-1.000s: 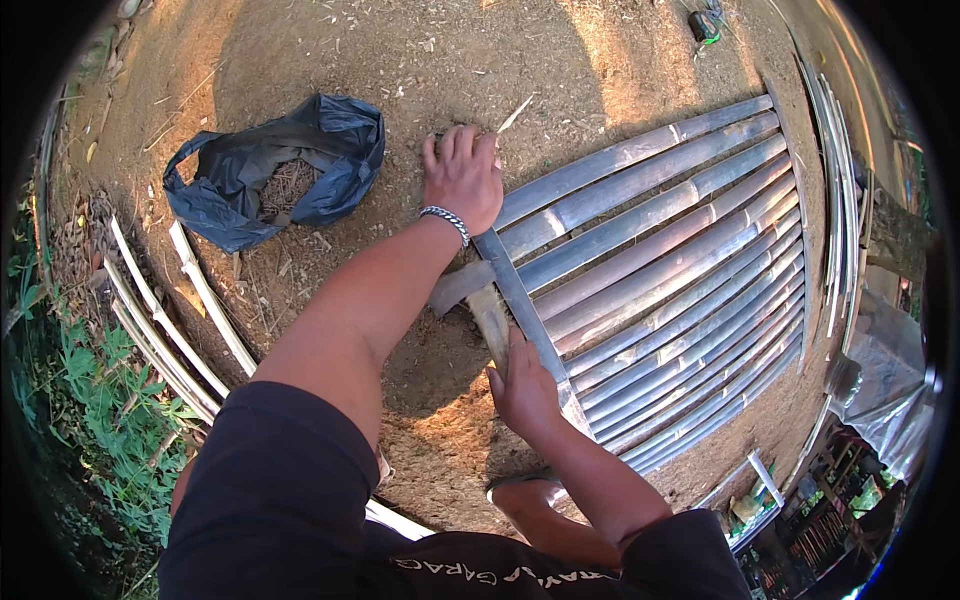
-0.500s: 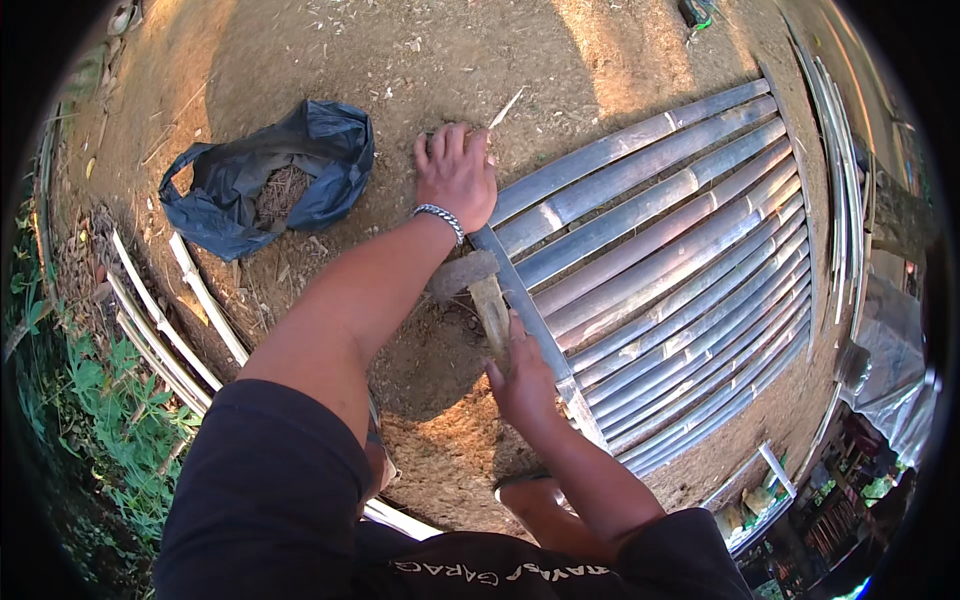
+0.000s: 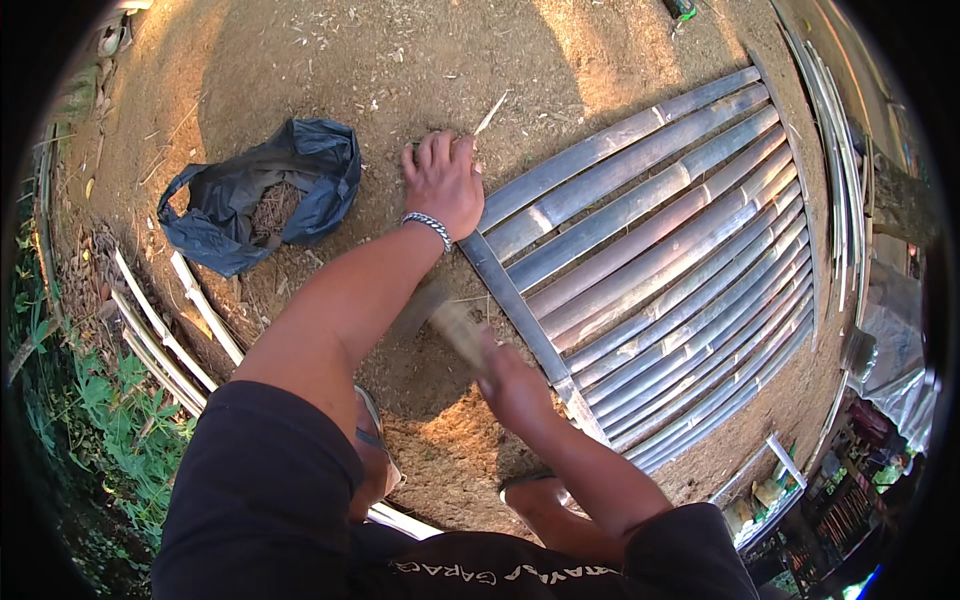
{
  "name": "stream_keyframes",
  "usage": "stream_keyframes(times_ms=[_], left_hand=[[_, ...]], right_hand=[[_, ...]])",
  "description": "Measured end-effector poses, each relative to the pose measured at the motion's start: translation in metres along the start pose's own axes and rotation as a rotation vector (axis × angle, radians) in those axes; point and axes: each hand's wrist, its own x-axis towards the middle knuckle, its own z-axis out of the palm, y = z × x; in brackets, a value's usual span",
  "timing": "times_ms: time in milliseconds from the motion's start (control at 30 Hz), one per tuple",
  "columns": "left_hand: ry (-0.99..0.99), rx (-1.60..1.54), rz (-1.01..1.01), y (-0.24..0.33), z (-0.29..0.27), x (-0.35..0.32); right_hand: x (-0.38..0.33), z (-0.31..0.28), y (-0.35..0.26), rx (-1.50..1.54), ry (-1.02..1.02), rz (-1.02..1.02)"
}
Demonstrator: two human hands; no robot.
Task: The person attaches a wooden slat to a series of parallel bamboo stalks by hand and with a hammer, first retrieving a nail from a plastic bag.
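Observation:
My right hand [image 3: 515,385] is closed around the wooden handle of a hammer [image 3: 460,332], whose head is smeared by motion. The hammer is off the left edge of a bamboo slat panel [image 3: 640,240] lying on the ground. At the panel's far left corner, my left hand [image 3: 443,182] grips the end where a dark crosspiece [image 3: 515,308] meets the outermost slat. Its fingers bend over that corner, and the palm hides the joint. The slats fan out to the right, with gaps between them.
An open black plastic bag [image 3: 325,175] with dry brown scraps stands left of my left hand. Pale poles [image 3: 205,305] lie beside green plants [image 3: 110,420]. Long thin strips [image 3: 840,150] lie beyond the panel's right end. My feet are near the panel's near left corner.
The hammer has swung back, left and toward me, away from the crosspiece, with my right hand. My left hand stays on the corner. The whole view has shifted slightly.

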Motion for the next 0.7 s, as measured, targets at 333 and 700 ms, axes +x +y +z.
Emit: stream_keyframes(times_ms=[333, 700], left_hand=[[-0.029, 0.029, 0.017, 0.0, 0.001, 0.002], [-0.035, 0.033, 0.009, 0.0, 0.006, 0.0]], right_hand=[[0.008, 0.01, 0.0, 0.055, 0.206, 0.091], [0.0, 0.004, -0.015, 0.049, 0.058, 0.056]])
